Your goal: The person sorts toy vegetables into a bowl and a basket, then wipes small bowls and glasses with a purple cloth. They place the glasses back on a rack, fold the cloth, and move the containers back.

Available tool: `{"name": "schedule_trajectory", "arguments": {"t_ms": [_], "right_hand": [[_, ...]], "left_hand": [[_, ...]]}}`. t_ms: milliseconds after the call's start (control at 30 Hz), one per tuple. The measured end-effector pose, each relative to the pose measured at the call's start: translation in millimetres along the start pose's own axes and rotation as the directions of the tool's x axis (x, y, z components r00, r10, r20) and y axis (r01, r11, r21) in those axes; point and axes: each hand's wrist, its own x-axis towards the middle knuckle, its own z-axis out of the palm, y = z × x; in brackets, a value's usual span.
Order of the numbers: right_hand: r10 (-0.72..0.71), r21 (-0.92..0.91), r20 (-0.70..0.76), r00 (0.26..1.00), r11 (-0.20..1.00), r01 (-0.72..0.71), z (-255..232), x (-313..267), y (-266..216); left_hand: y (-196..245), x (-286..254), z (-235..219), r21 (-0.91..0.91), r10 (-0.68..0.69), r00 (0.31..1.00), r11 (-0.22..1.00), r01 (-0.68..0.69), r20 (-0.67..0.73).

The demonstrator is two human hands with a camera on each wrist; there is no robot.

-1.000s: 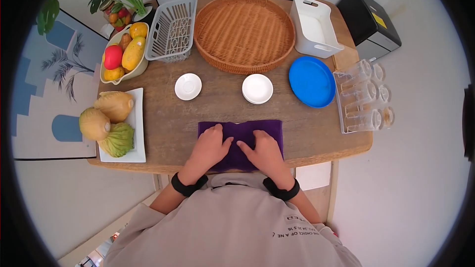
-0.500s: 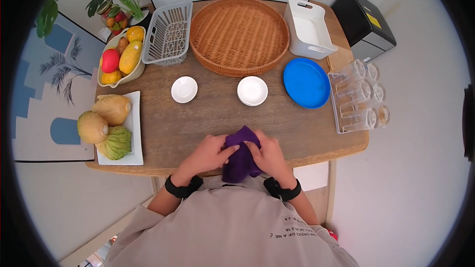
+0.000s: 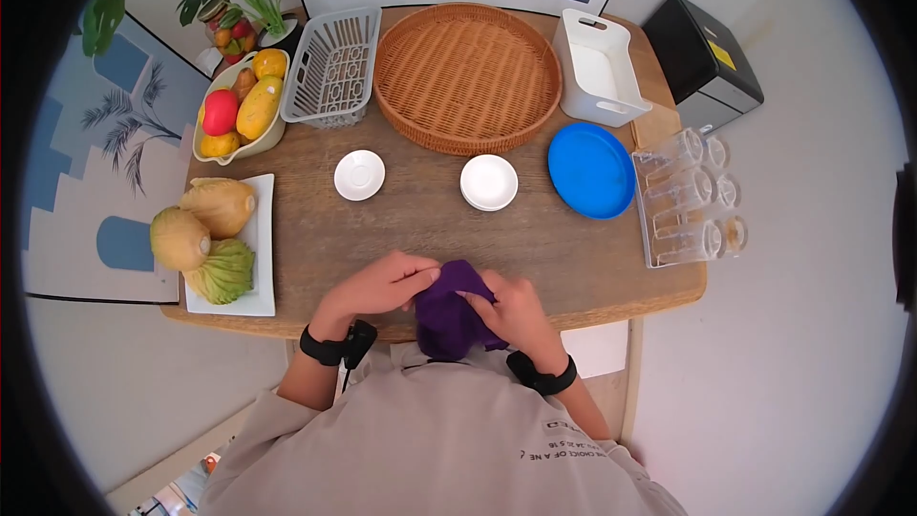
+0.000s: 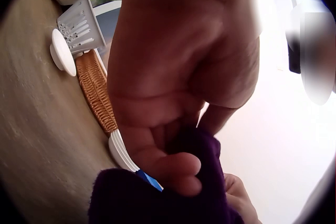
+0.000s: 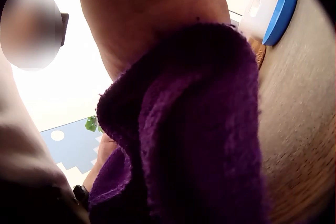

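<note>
A bunched purple cloth [image 3: 453,313] is held up at the table's front edge, close to the person's body. The left hand [image 3: 387,285] pinches its upper left side; in the left wrist view the curled fingers of the left hand [image 4: 168,98] grip the cloth [image 4: 210,176]. On the other side the right hand [image 3: 521,313] grips the cloth, thumb on top. In the right wrist view folds of the cloth [image 5: 205,124] hide most of the right hand's fingers.
Beyond the hands are a small saucer [image 3: 360,175], white bowls [image 3: 489,182] and a blue plate [image 3: 591,170]. Farther back stand a grey basket [image 3: 331,67], a wicker tray [image 3: 468,76] and a white bin [image 3: 600,72]. Glasses [image 3: 688,191] stand right; a vegetable plate [image 3: 264,268] lies left.
The cloth, spread flat on the table under both hands, has been gathered up and gripped. It has since shifted slightly left and changed shape, and the left wrist has turned.
</note>
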Motion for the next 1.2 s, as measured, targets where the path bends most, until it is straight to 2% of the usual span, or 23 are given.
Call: {"name": "schedule_trajectory", "arguments": {"t_ms": [33,100,133,200,233,333,400,433,533,600,700,767,800,833,867,900,967,1000,1067,1100,1133,1200], "right_hand": [[0.005,0.0,0.015,1.0,1.0,-0.005,-1,1,-1],[0.016,0.001,0.045,0.999,1.0,-0.016,-4,3,-1],[-0.036,0.012,0.047,0.998,0.999,0.035,-4,4,0],[-0.139,0.041,0.042,0.989,0.99,0.138,-4,10,1],[-0.126,0.035,0.088,0.988,0.992,0.123,-6,12,-2],[-0.093,0.044,0.182,0.979,0.995,0.086,-8,20,-12],[-0.078,0.087,0.2,0.977,0.994,0.062,-6,23,-12],[-0.109,0.124,0.165,0.98,0.988,0.089,-6,24,-11],[-0.171,0.191,0.031,0.985,0.968,0.162,-9,22,-7],[-0.191,0.174,-0.068,0.979,0.964,0.2,-12,17,-5],[-0.106,0.228,-0.164,0.981,0.963,0.142,-31,5,1],[-0.028,0.34,-0.173,0.985,0.937,0.086,-51,-8,4],[0.018,0.424,-0.158,0.987,0.904,0.051,-62,-17,7],[0.062,0.503,-0.137,0.989,0.864,0.016,-71,-27,13],[0.11,0.629,-0.191,0.975,0.777,0.036,-75,-41,33],[0.166,0.738,-0.236,0.957,0.672,0.065,-74,-55,56],[0.356,0.928,-0.348,0.867,0.264,0.263,-76,-74,75],[0.46,0.909,-0.381,0.802,0.347,0.232,-81,-73,63],[0.36,0.942,-0.336,0.87,0.143,0.304,-74,-84,86],[0.308,0.924,-0.287,0.907,-0.162,0.347,-64,-83,110],[0.255,0.827,-0.237,0.938,-0.454,0.332,-54,-83,135],[0.345,0.906,-0.157,0.925,-0.324,0.274,-45,-84,141]], "left_hand": [[3,-2,0,0.011,0.001,1.0,1.0,-0.001,0.015],[8,-6,-1,-0.241,-0.168,0.98,0.952,0.189,0.104],[8,-9,-1,-0.356,-0.242,0.956,0.89,0.286,0.165],[4,-12,-7,-0.433,-0.28,0.94,0.835,0.339,0.195],[4,-13,-10,-0.466,-0.301,0.93,0.805,0.366,0.211],[13,-17,-11,-0.079,-0.221,0.964,0.969,0.235,0.148],[10,-16,-7,-0.043,-0.223,0.973,0.973,0.226,0.067],[8,-15,-5,-0.021,-0.224,0.974,0.974,0.224,0.028],[4,-9,0,-0.186,-0.268,0.954,0.953,0.241,-0.137],[-2,-8,-3,-0.264,-0.316,0.906,0.933,0.243,-0.281],[-21,-6,-25,-0.318,-0.348,0.793,0.926,0.205,-0.5],[-23,-4,-44,-0.292,-0.269,0.73,0.951,0.1,-0.629],[-29,-4,-54,-0.256,-0.25,0.694,0.962,0.097,-0.675],[-37,-4,-65,-0.221,-0.229,0.656,0.971,0.096,-0.719],[-44,-6,-73,-0.186,-0.204,0.616,0.978,0.095,-0.76],[-47,-8,-77,-0.185,-0.209,0.61,0.977,0.103,-0.764],[-52,-12,-83,-0.185,-0.219,0.599,0.976,0.119,-0.77],[-56,-15,-84,-0.186,-0.232,0.59,0.973,0.139,-0.773],[-65,-24,-82,-0.19,-0.255,0.566,0.967,0.172,-0.784],[-69,-29,-82,-0.201,-0.283,0.563,0.958,0.204,-0.777],[-73,-36,-81,-0.214,-0.313,0.556,0.948,0.238,-0.77],[-77,-52,-71,-0.233,-0.383,0.533,0.915,0.329,-0.754]]}}
